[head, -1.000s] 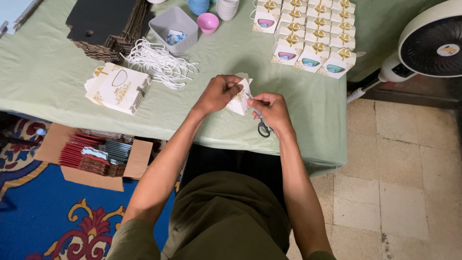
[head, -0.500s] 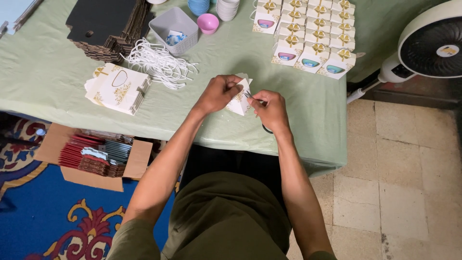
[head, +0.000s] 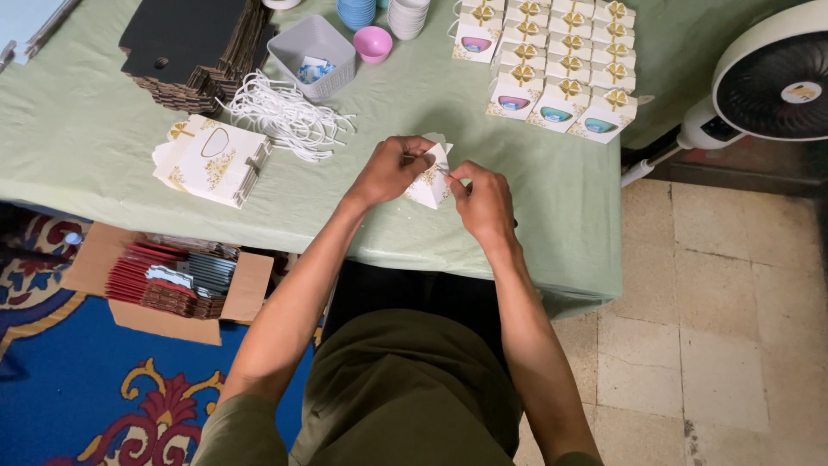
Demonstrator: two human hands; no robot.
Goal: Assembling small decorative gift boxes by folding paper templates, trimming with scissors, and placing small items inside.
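While both hands pinch it, small white box (head: 429,179) sits between left hand (head: 392,168) and right hand (head: 483,200).

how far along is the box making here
Done: rows of finished small boxes with gold bows stand at the table's far side. In hand: left hand and right hand hold one white box. Left: a stack of flat box blanks and loose white cords.
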